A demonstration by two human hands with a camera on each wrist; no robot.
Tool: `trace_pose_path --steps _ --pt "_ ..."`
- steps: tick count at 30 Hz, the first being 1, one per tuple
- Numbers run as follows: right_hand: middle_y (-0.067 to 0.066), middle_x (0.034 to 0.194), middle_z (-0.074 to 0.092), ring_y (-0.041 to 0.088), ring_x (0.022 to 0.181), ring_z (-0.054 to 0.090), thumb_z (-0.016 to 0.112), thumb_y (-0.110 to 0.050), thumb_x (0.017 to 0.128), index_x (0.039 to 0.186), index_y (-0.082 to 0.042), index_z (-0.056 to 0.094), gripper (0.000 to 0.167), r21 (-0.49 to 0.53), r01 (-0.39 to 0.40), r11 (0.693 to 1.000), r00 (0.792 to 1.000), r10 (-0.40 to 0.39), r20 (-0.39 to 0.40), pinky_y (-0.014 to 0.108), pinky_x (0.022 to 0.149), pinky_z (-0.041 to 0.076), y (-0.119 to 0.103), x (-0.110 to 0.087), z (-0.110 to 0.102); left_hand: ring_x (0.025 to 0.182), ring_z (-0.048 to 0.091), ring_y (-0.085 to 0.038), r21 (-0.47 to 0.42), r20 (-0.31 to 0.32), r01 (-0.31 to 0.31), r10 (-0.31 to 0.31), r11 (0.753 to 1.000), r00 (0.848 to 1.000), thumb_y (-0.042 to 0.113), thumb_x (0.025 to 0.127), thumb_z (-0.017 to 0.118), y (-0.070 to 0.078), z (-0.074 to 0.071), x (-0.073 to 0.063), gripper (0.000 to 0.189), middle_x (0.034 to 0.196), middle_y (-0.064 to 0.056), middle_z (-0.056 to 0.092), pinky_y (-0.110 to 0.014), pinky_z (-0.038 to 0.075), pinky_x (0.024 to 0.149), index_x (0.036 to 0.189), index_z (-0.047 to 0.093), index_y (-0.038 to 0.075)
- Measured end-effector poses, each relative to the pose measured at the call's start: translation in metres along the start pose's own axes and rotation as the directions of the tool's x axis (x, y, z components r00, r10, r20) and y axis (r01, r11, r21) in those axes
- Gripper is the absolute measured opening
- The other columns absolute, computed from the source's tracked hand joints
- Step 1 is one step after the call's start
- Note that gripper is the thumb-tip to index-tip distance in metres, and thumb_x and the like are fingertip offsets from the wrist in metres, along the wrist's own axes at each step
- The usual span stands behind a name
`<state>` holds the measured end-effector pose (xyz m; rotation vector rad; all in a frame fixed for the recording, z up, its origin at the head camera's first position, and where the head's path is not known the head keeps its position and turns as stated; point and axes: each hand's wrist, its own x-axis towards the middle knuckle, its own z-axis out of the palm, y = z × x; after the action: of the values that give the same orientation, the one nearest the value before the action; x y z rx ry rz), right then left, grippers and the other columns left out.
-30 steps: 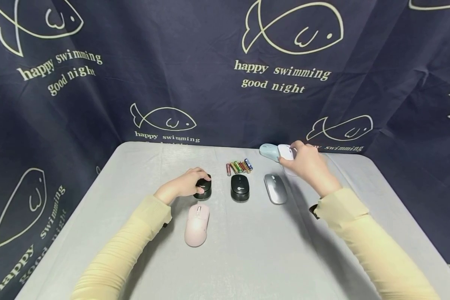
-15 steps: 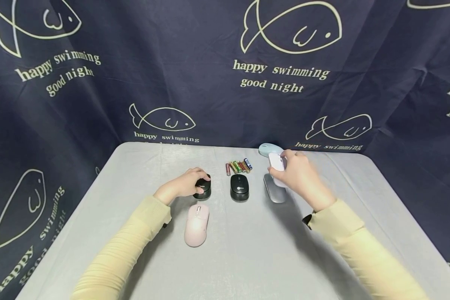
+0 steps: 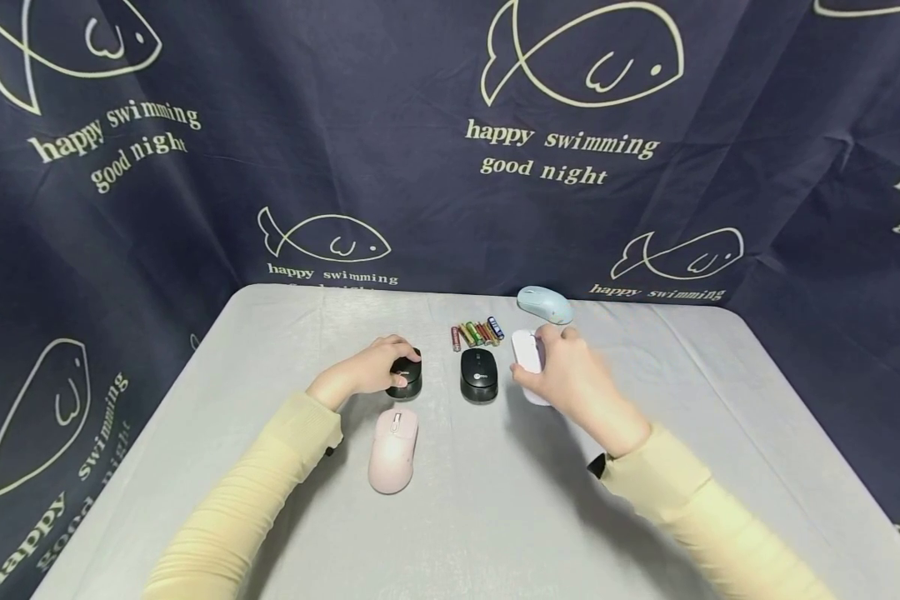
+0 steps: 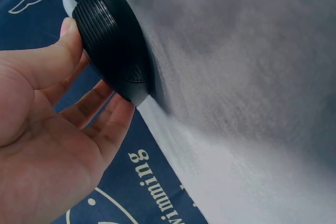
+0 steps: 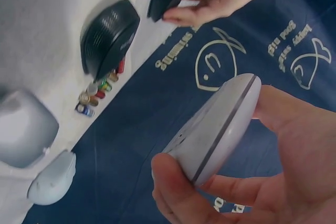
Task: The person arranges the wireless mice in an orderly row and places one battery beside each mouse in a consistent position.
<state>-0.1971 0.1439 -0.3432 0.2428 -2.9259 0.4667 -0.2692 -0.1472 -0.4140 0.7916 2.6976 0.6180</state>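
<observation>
In the head view my left hand (image 3: 367, 367) grips a black mouse (image 3: 412, 373) at the left, thumb and fingers at its sides. Its ribbed side (image 4: 113, 40) shows in the left wrist view. My right hand (image 3: 576, 382) holds a white mouse (image 3: 527, 350) by its edges, raised off the table. A second black mouse (image 3: 479, 375) stands between the hands. The pink mouse (image 3: 393, 451) lies nearer, just below the left hand. A grey mouse (image 5: 26, 129) shows in the right wrist view; in the head view the right hand and white mouse hide it.
Several batteries (image 3: 477, 333) lie in a row behind the middle black mouse. A light blue mouse (image 3: 545, 304) rests near the back edge of the grey-white table (image 3: 480, 525). Dark blue cloth (image 3: 420, 142) with fish prints hangs behind and at the sides.
My right hand has carried the white mouse leftward and nearer, away from the light blue mouse and across the grey one. My left hand stays on its black mouse.
</observation>
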Motion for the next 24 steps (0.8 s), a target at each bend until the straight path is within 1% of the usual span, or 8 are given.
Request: trace_pose_path --steps 7,11,15,16,19,24 --pt "0.02 0.09 0.055 0.031 0.064 0.055 0.069 -0.041 0.074 0.111 0.001 0.056 0.057 -0.013 0.042 0.999 0.999 -0.042 0.008 0.044 0.053 0.047 -0.011 -0.011 0.011 0.126 0.041 -0.036 0.002 -0.006 -0.003 0.003 1.0 1.0 0.011 0.085 0.068 -0.001 0.0 0.0 0.042 0.135 -0.016 0.048 -0.049 0.033 0.106 0.126 0.058 0.007" --pt "0.02 0.091 0.057 0.033 0.071 0.058 0.07 -0.041 0.073 0.108 0.001 0.058 0.056 -0.03 0.08 0.996 0.997 -0.081 -0.011 0.047 0.059 0.049 -0.015 -0.017 0.018 0.126 0.04 -0.036 0.0 -0.006 -0.004 0.004 1.0 1.0 0.011 0.085 0.068 0.0 0.0 -0.001 0.042 0.135 -0.016 0.048 -0.05 0.033 0.107 0.126 0.058 0.007" --pt "0.019 0.093 0.056 0.034 0.076 0.058 0.071 -0.042 0.072 0.105 0.001 0.058 0.055 -0.037 0.1 0.994 0.995 -0.101 -0.018 0.048 0.064 0.05 -0.02 -0.024 0.025 0.126 0.04 -0.037 0.004 -0.006 -0.004 0.004 1.0 1.0 0.011 0.085 0.068 0.0 -0.001 -0.001 0.042 0.135 -0.017 0.047 -0.05 0.033 0.107 0.126 0.058 0.007" --pt "0.02 0.096 0.055 0.034 0.077 0.058 0.071 -0.042 0.072 0.105 0.001 0.058 0.056 -0.036 0.099 0.994 0.995 -0.099 -0.013 0.048 0.065 0.05 -0.022 -0.025 0.027 0.127 0.04 -0.036 0.002 -0.004 0.001 -0.001 1.0 1.0 0.011 0.085 0.068 0.001 -0.001 -0.001 0.042 0.135 -0.017 0.047 -0.05 0.033 0.107 0.126 0.058 0.007" --pt "0.02 0.096 0.055 0.033 0.073 0.058 0.07 -0.043 0.073 0.106 0.001 0.057 0.056 -0.025 0.098 0.995 0.995 -0.097 0.026 0.048 0.062 0.051 -0.026 -0.029 0.032 0.127 0.04 -0.036 -0.002 -0.006 0.005 -0.005 1.0 1.0 0.012 0.085 0.068 0.0 0.0 -0.001 0.043 0.136 -0.016 0.047 -0.049 0.032 0.107 0.127 0.058 0.007" --pt "0.018 0.085 0.054 0.03 0.063 0.057 0.069 -0.044 0.074 0.106 0.0 0.056 0.056 -0.032 0.095 0.995 0.99 -0.091 0.11 0.045 0.055 0.049 -0.03 -0.034 0.042 0.127 0.04 -0.036 -0.008 -0.005 0.009 -0.009 1.0 1.0 0.012 0.086 0.068 0.0 0.0 0.0 0.043 0.136 -0.016 0.047 -0.049 0.032 0.107 0.127 0.057 0.007"
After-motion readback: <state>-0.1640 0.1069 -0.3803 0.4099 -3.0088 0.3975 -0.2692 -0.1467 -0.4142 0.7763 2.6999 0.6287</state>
